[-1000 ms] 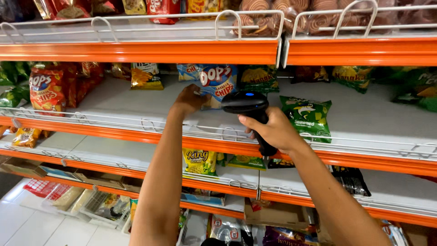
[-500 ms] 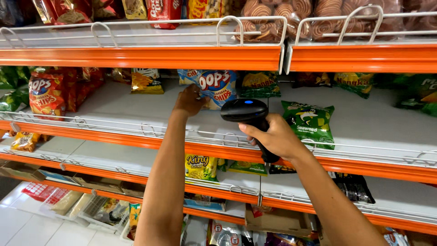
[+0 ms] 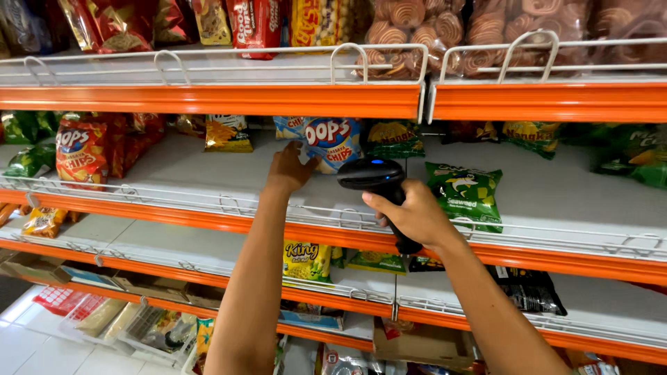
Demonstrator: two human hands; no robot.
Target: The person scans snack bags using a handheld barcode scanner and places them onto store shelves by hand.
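Note:
My left hand [image 3: 290, 169] reaches deep onto the middle shelf and touches the lower left edge of a blue chip bag [image 3: 332, 142] that stands upright there. Whether the fingers grip the bag is unclear. My right hand [image 3: 411, 214] is closed around the handle of a black handheld barcode scanner [image 3: 374, 175], whose head points at the blue bag from just in front of it. A green seaweed snack bag [image 3: 467, 192] stands right of the scanner.
Orange-edged white shelves [image 3: 208, 99] with wire front rails [image 3: 174, 201] run across the view. Red chip bags [image 3: 83, 149] sit at left, green bags [image 3: 636, 153] at far right, cookie packs [image 3: 410, 31] on top. A yellow bag [image 3: 306, 260] lies on the lower shelf. Baskets [image 3: 125, 323] stand on the floor.
My right hand has shifted the scanner slightly down and right, nearer the blue bag. My left hand stays at the bag's lower edge.

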